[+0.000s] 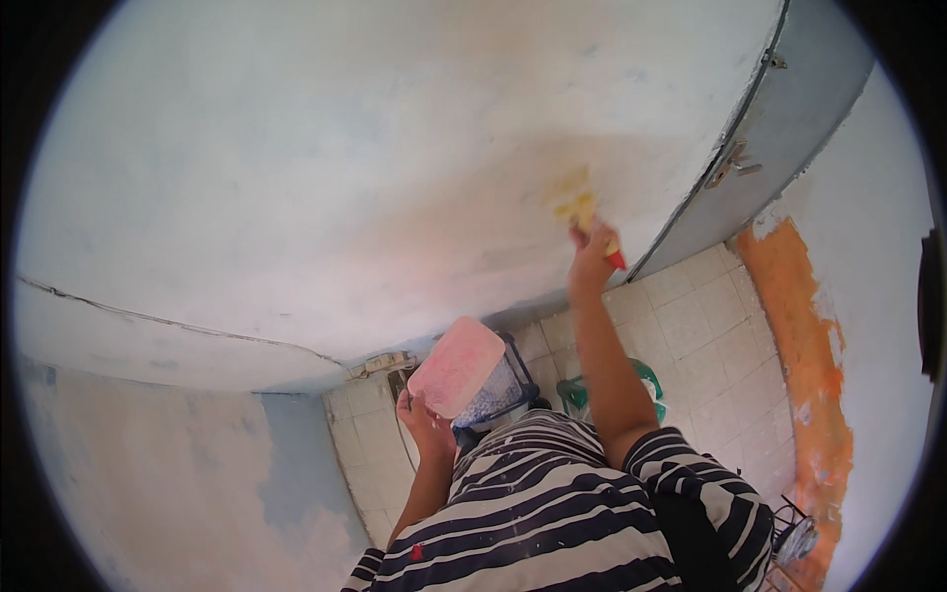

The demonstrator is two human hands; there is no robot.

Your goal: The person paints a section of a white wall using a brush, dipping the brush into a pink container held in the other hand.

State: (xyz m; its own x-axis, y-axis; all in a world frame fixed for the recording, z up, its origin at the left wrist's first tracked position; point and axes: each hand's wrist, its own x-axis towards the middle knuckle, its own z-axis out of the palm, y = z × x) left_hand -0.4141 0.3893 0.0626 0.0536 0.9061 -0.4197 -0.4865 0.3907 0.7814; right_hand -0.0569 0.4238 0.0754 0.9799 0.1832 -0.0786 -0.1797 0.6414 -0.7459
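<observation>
My right hand (pixel 594 247) is raised to the wall, closed round the handle of a yellow putty knife (pixel 574 202) with a red handle end. Motion smears its wide end, which is at the wall's surface; whether it touches, I cannot tell. Lower and to the left, my left hand (pixel 427 426) grips a shallow pink plastic container (pixel 458 367) by its near edge. Pale smears cover the container's inside. The pale wall (pixel 296 168) fills the view ahead, with brownish, damp-looking patches near the putty knife.
A grey door (pixel 760 148) with a handle stands at the right, beside an orange strip (pixel 799 385) of wall. On the tiled floor (pixel 691 316) are a blue-framed stool (pixel 493 393) and a green item (pixel 646 380). A cable (pixel 187 324) runs along the left wall to a socket block (pixel 383 364).
</observation>
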